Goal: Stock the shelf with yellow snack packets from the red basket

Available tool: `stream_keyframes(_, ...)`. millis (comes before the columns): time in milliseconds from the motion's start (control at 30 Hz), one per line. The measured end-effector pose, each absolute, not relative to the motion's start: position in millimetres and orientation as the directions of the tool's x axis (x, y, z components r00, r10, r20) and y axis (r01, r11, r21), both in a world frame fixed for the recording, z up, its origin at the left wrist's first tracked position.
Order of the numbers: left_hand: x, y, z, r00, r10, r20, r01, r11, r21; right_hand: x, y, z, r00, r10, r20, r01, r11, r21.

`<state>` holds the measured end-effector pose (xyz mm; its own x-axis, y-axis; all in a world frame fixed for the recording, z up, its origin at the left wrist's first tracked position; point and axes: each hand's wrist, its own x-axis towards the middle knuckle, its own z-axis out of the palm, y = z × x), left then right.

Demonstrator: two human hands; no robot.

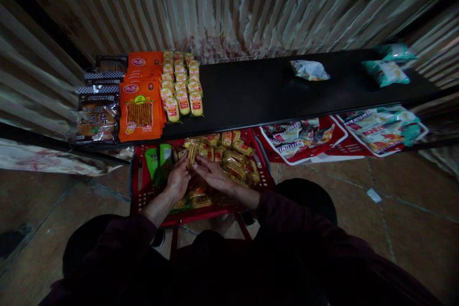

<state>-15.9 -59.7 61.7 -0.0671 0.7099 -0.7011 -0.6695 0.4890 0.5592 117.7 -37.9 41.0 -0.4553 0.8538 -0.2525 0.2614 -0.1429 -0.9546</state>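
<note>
Along the shelf [244,91], from left to right, lie bags [97,117], snack pouches [140,110] and rows of small packets [182,88]. A lone bag [309,70] lies farther right, and two others [385,72] at the right end. In front, below the shelf edge, a basket [140,178] holds wrapped packets [234,158], upright pouches [151,162] at its left. Two filled baskets [276,155] sit rightward. A curtain [229,9] hangs behind.

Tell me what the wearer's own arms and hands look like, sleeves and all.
The left hand and right hand are ungloved. Dark sleeves, seemingly deep maroon, stop well short of them; no markings can be made out in the dim light.
</note>
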Motion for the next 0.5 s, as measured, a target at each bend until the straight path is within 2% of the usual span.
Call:
stream_keyframes(167, -16, -63, 58, -0.089, 0.756, -0.648, -0.543, 0.509, 0.668, 117, -38, 50, -0.468, 0.841, -0.273, 0.161, -0.223, -0.962)
stream_keyframes(333, -17, -68, 55, -0.119, 0.807, -0.579, -0.308, 0.524, 0.794, 116, -39, 59, -0.445, 0.832, -0.332, 0.098, -0.323, -0.941)
stream_keyframes(500, -17, -69, 39, -0.141, 0.882, -0.45, -0.147, 0.431, 0.89, 114, -40, 55, -0.371, 0.826, -0.425, 0.093, -0.422, -0.902)
